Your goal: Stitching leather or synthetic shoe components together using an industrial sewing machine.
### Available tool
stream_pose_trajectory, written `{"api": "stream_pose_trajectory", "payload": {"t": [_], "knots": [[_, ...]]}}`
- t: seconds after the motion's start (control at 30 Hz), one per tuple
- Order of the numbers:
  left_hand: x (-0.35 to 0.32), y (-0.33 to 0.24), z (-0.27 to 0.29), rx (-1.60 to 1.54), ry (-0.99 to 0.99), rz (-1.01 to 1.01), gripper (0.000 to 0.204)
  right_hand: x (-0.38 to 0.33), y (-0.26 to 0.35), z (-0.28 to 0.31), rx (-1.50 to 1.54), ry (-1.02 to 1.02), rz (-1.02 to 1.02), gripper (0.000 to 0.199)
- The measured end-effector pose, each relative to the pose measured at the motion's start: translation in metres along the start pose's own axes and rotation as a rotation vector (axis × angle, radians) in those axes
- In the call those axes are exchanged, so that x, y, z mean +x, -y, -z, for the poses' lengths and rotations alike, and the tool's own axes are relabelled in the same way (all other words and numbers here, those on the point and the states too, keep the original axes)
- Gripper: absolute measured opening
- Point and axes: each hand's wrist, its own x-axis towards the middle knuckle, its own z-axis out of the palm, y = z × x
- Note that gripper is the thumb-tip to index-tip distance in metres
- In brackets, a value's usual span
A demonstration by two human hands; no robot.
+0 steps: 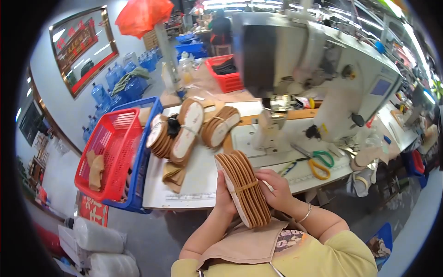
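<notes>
Both hands grip one bundle of tan insoles (243, 188), held upright on edge over the near rim of the table (194, 184). The left hand (224, 199) is closed around the bundle's left face, fingers wrapped behind it. The right hand (275, 190) is closed on its right side, fingertips pressed to the stacked edges; a thin bracelet (305, 213) sits on that wrist. One elastic band crosses the bundle about midway. The exact number of insoles in it cannot be counted, though roughly ten edges show.

Beyond the bundle, farther back on the table, lie three more banded stacks of insoles (187, 131), leaning against each other with pale undersides showing. Left of the held bundle lies a small loose pile of tan pieces (174, 177). Right of the bundle rest two pairs of scissors: one with yellow and green handles (318, 162), and a smaller pair (288, 167) just beside it. Behind those stands one white sewing machine (314, 64). Off the table's left end, a red basket (110, 152) nests in a blue basket (140, 184), with a few tan pieces inside. A second red basket (225, 74) sits far behind the stacks.
</notes>
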Motion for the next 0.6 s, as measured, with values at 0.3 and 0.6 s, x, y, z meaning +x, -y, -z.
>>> {"api": "stream_pose_trajectory", "payload": {"t": [0.3, 0.6], "knots": [[0.003, 0.078, -0.024, 0.211, -0.237, 0.045, 0.058, -0.040, -0.011, 0.080, -0.033, 0.025, -0.125, 0.024], [0.012, 0.074, -0.025, 0.635, -0.418, 0.018, 0.046, -0.010, -0.041, 0.080, -0.220, 0.070, 0.160, 0.011]]}}
